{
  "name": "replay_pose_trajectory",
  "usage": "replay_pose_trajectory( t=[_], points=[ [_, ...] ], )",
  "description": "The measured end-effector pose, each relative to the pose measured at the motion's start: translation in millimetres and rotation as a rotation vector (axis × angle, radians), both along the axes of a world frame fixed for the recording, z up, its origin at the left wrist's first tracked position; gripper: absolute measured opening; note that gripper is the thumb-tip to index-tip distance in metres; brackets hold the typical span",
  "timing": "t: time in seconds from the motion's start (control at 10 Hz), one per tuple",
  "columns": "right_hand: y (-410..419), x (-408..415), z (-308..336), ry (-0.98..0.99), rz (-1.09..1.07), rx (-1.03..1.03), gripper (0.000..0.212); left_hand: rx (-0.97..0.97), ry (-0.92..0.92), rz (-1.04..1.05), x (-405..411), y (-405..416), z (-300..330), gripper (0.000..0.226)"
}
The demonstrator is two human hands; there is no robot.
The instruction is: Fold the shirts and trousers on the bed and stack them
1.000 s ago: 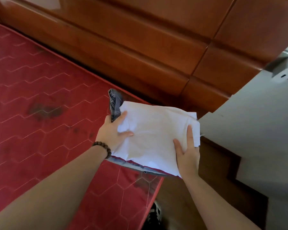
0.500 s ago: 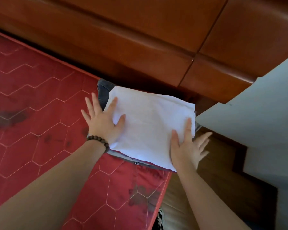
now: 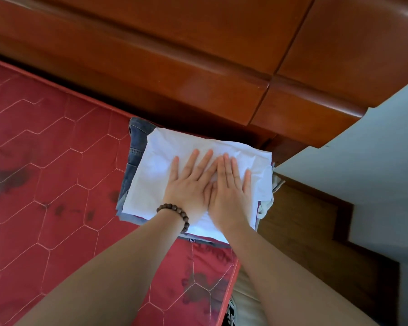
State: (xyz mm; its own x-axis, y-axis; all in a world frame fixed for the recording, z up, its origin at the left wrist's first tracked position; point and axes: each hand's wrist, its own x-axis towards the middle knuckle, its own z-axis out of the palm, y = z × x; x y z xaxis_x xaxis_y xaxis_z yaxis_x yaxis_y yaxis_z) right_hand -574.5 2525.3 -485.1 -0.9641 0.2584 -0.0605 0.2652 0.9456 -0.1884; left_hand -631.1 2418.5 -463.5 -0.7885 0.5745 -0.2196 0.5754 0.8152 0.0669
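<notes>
The task looked close to its end. A folded white shirt (image 3: 198, 161) lay on top of a stack at the far right corner of the red mattress (image 3: 57, 172), close against the wooden headboard (image 3: 174, 67). Under it sat folded denim trousers (image 3: 134, 147), their edge showing along the left and far sides, and further fabric edges, greyish and reddish, peeked out at the stack's right and near sides, though what those garments were could not be told. Both hands lay flat on the shirt, side by side and touching: the left hand (image 3: 189, 184), with a bead bracelet (image 3: 174, 216) at the wrist, and the right hand (image 3: 231, 189), each with fingers straight and spread, gripping nothing, only pressing the cloth down. The shirt carried creases near its far right corner, so the pressing seemed meant to smooth and settle the top layer. No unfolded clothing showed on the visible part of the mattress, which suggested that little or nothing remained to fold, but most of the bed lay outside the view, so that could not be confirmed. The stack overhung the right edge slightly and might have wanted squaring.
</notes>
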Motion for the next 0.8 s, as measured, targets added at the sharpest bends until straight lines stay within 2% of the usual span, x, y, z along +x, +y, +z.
replay_pose_trajectory(
  t=[0.2,0.4,0.6,0.7,0.8],
  points=[
    [-0.1,2.9,8.1,-0.013,-0.112,0.016,0.06,0.034,-0.123,0.214,-24.1,-29.2,-5.2,0.082],
    [0.9,0.6,1.1,0.02,-0.153,-0.022,0.061,0.072,-0.176,0.276,-26.5,-30.2,-10.5,0.084],
    [15.4,-9.6,5.1,-0.189,-0.083,-0.085,0.063,-0.048,-0.225,0.336,-27.1,-22.8,-1.0,0.087],
    [22.8,-8.5,32.3,-0.296,-0.016,-0.155,0.063,-0.073,-0.309,0.39,-13.9,-19.6,23.2,0.086],
    [36.3,-0.1,74.1,-0.3,0.017,-0.207,0.064,-0.037,-0.262,0.399,9.9,-23.3,56.7,0.084]
  ],
)
